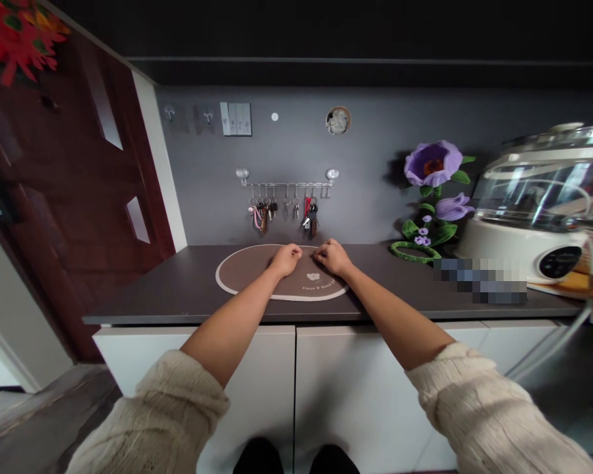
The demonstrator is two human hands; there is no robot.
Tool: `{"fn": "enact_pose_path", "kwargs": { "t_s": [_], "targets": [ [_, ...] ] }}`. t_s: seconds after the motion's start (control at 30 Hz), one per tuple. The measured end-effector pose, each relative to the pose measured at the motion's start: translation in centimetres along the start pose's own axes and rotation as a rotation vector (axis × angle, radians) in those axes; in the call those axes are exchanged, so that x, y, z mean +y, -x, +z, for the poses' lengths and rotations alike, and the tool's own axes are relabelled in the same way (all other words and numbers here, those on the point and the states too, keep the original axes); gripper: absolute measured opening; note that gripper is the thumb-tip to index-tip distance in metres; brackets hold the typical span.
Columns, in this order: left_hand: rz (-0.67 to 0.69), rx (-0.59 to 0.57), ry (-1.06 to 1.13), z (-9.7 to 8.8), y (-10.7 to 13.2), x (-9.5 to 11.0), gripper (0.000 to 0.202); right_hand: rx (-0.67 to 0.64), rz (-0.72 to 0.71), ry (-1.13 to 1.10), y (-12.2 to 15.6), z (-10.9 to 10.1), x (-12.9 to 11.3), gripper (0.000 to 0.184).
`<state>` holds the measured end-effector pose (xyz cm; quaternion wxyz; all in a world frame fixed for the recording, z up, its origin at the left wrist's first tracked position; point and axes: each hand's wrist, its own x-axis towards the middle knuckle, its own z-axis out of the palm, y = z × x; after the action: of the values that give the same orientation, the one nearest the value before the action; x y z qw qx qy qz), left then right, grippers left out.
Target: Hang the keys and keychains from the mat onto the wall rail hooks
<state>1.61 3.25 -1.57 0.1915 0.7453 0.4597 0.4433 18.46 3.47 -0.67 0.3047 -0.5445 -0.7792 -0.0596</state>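
Mat (pixel 296 278), oval, brown, pale border, lies flat on dark desk (pixel 163 286), mid-view. Small pale print at its 3 o'clock, lettering at 4. Left hand (pixel 287 258) over mat near its 12 o'clock edge, fingers curled in; can't tell if grip pinches anything. Right hand (pixel 333 255) at mat's 2 o'clock, fingers bent, thumb side toward left hand; tips unclear, can't tell if grip is pinching. Hands near each other, apart. Cream knit sleeves (pixel 163 401) pushed up both forearms. From mat: wall-mounted hook rail (pixel 286 184) at 12 o'clock, key bunches (pixel 310 216) hanging off it; purple fabric flower (pixel 433 163) at 2; clear-topped white appliance (pixel 504 240) between 2 and 3; dark red door (pixel 64 145) at 10; white cabinet fronts (pixel 366 388) at 6.
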Motion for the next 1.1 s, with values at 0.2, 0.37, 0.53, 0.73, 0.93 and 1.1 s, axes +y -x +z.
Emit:
{"fn": "enact_pose_path", "kwargs": {
  "t_s": [0.2, 0.37, 0.53, 0.73, 0.93, 1.1],
  "targets": [
    [-0.008, 0.001, 0.01, 0.1, -0.1, -0.1, 0.012, 0.015, 0.037, -0.118, 0.1, -0.5, -0.1, 0.013],
    [-0.009, 0.019, 0.044, 0.1, 0.0, -0.1, 0.013, 0.023, -0.039, -0.218, 0.3, -1.0, -0.5, 0.015],
    [-0.032, 0.048, 0.064, 0.0, 0.1, 0.1, 0.015, 0.029, -0.052, -0.324, 0.4, -1.5, -1.0, 0.019],
    [-0.037, 0.063, 0.078, 0.0, 0.1, 0.3, 0.014, 0.067, -0.02, -0.544, 0.3, -1.7, -1.1, 0.022],
    [-0.033, 0.068, 0.095, 0.2, -0.1, 0.0, 0.013, 0.009, 0.097, -0.921, 0.4, -1.7, -1.6, 0.033],
    [-0.01, 0.059, 0.108, 0.3, -0.2, -0.2, 0.012, 0.055, 0.115, -1.025, 0.5, -2.2, -2.0, 0.035]
  ]
}}
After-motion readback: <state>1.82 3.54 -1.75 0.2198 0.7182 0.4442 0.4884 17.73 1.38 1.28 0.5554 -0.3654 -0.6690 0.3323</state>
